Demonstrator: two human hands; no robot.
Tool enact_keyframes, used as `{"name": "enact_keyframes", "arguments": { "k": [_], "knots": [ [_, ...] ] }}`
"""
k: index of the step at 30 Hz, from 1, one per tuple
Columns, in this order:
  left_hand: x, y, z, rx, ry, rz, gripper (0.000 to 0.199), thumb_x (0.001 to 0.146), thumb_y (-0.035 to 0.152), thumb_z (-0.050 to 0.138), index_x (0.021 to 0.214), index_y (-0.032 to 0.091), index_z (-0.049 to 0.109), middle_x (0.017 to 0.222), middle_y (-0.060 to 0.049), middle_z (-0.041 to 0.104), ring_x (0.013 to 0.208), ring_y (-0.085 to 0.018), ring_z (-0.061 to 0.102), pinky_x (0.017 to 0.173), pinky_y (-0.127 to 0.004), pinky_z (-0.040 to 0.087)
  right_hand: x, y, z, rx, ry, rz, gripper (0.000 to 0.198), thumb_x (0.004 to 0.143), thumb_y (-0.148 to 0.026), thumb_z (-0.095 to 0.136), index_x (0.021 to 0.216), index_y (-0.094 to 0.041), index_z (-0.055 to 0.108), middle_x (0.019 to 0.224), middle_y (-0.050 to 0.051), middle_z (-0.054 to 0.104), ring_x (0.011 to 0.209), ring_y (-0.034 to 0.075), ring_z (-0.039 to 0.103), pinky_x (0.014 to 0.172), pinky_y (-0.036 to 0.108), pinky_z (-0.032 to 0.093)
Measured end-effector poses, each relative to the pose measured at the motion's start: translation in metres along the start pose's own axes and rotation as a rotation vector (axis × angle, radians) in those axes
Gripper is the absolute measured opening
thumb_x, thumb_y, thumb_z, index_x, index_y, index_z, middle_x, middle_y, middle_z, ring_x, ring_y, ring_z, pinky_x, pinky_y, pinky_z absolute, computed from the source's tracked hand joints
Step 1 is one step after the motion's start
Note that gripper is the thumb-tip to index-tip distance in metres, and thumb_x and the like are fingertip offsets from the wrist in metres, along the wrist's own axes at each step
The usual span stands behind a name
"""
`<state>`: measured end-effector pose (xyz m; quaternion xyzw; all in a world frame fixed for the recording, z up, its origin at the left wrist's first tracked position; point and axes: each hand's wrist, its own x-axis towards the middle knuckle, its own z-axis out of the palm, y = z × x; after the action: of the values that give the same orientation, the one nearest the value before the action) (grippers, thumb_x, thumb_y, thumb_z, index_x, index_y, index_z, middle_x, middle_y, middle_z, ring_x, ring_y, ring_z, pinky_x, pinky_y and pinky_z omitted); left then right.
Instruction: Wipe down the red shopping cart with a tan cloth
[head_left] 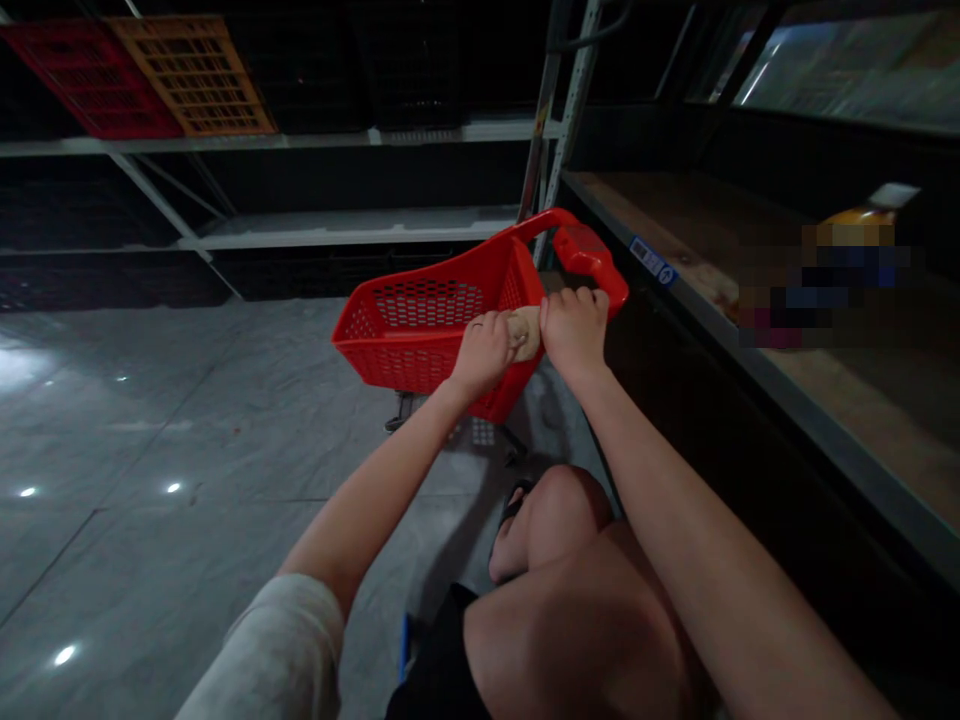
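A red plastic shopping cart [420, 355] with perforated sides stands in front of me. A beige cloth [528, 334] lies bunched against its near upper rim. My left hand [484, 352] has its fingers curled over the cloth's left end. At the other end, my right hand [576, 328] is closed with bent fingers, just below the red handle [589, 255]. The cloth stretches between both hands. What lies under the right fingers is partly hidden.
Metal shelving [337, 135] at the back holds a red crate [94, 80], an orange crate [195, 75] and dark crates. A wooden-topped counter [840, 390] runs along the right, with a bottle [862, 220] on it, partly pixelated. Grey floor [150, 420] extends left.
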<state>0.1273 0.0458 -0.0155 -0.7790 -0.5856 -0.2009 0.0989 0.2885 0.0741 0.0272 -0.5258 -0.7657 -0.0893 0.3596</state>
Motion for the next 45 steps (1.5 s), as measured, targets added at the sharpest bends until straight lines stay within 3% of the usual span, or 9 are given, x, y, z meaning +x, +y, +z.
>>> {"name": "enact_keyframes", "arguments": {
  "k": [5,13,16,20,23,28,32,38,45],
  "knots": [
    [0.015,0.025,0.009,-0.076,0.051,0.036,0.033,0.104,0.022,0.047,0.134,0.01,0.057,0.126,-0.017,0.067,0.12,-0.029,0.063,0.108,-0.041,0.047,-0.003,0.013,-0.012,-0.023,-0.055,0.009,0.041,0.107,-0.027,0.035,0.1,-0.018,0.074,0.105,0.017,0.072,0.119,0.036,0.057,0.112,0.066,0.038],
    [-0.096,-0.138,-0.016,0.056,-0.075,-0.162,0.013,0.1,0.019,0.045,0.105,0.019,0.057,0.104,-0.011,0.064,0.114,-0.032,0.06,0.111,-0.057,0.049,-0.004,0.046,-0.019,0.094,-0.05,0.052,0.039,0.109,-0.032,0.037,0.104,-0.015,0.072,0.115,0.019,0.07,0.133,0.04,0.052,0.12,0.073,0.028],
    [-0.119,-0.155,-0.03,0.068,-0.044,-0.274,0.01,0.098,0.024,0.046,0.103,0.024,0.055,0.103,-0.011,0.063,0.118,-0.036,0.059,0.113,-0.062,0.047,-0.011,0.048,-0.017,0.125,0.005,0.035,0.038,0.109,-0.036,0.038,0.107,-0.017,0.071,0.115,0.018,0.071,0.133,0.04,0.052,0.121,0.074,0.026],
    [-0.101,-0.103,-0.016,0.073,-0.002,-0.282,0.021,0.097,0.018,0.047,0.115,0.014,0.056,0.117,-0.021,0.064,0.126,-0.043,0.056,0.114,-0.071,0.039,-0.026,0.033,-0.014,0.129,0.045,0.061,0.033,0.108,-0.034,0.039,0.11,-0.02,0.07,0.115,0.017,0.072,0.135,0.039,0.05,0.125,0.075,0.015],
    [-0.059,-0.029,0.002,0.007,-0.011,-0.142,0.035,0.099,0.023,0.051,0.133,0.012,0.056,0.13,-0.02,0.065,0.126,-0.036,0.058,0.115,-0.055,0.044,-0.036,0.021,-0.014,0.141,0.021,0.047,0.03,0.106,-0.029,0.039,0.113,-0.025,0.067,0.118,0.013,0.073,0.135,0.036,0.051,0.127,0.076,0.008],
    [0.004,0.067,0.014,-0.189,0.114,0.077,0.053,0.106,0.021,0.04,0.159,0.021,0.044,0.154,-0.014,0.056,0.144,-0.025,0.053,0.121,-0.044,0.041,-0.048,0.031,-0.031,0.184,0.059,0.092,0.039,0.103,-0.018,0.027,0.12,-0.025,0.062,0.133,0.012,0.068,0.138,0.028,0.053,0.13,0.06,0.023],
    [-0.015,0.061,0.037,-0.237,0.158,0.257,0.05,0.11,0.021,0.033,0.156,0.029,0.05,0.166,-0.008,0.049,0.162,-0.021,0.032,0.13,-0.05,0.031,-0.056,0.057,-0.048,0.134,0.112,0.112,0.042,0.102,-0.018,0.028,0.129,-0.024,0.059,0.15,0.012,0.06,0.156,0.028,0.036,0.132,0.058,0.021],
    [-0.084,0.003,0.077,-0.246,-0.26,0.477,0.046,0.104,0.013,0.046,0.142,0.031,0.064,0.158,-0.004,0.059,0.157,-0.02,0.042,0.129,-0.05,0.038,-0.056,0.071,-0.044,0.085,0.043,0.073,0.048,0.102,-0.016,0.031,0.137,-0.028,0.062,0.145,0.011,0.06,0.158,0.031,0.033,0.13,0.061,0.028],
    [-0.023,0.02,0.027,-0.163,-0.044,0.359,0.042,0.109,0.021,0.039,0.139,0.028,0.067,0.146,-0.008,0.067,0.15,-0.023,0.051,0.13,-0.05,0.034,-0.055,0.065,-0.038,0.063,0.014,0.044,0.051,0.1,-0.017,0.038,0.144,-0.031,0.06,0.153,0.008,0.054,0.159,0.035,0.028,0.132,0.065,0.025]
  ]
}}
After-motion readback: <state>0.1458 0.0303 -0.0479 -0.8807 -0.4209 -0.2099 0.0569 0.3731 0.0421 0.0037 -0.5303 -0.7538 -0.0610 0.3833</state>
